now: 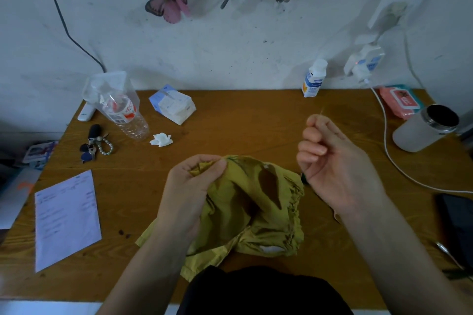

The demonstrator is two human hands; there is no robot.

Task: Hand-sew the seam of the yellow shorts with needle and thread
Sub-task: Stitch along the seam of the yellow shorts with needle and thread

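The yellow shorts (256, 207) lie crumpled on the wooden table (243, 120) just in front of me. My left hand (189, 186) pinches a fold of the fabric at the upper left edge of the shorts. My right hand (332, 161) is raised above the table to the right of the shorts, its fingers curled shut. A thin needle (321, 110) pokes up from its fingertips. The thread is too fine to make out.
A plastic bottle in a bag (120, 107), a tissue pack (172, 103), keys (94, 146) and a paper sheet (66, 217) lie to the left. A white bottle (315, 78), a grey cup (425, 128), a cable (394, 156) and a phone (458, 225) sit to the right.
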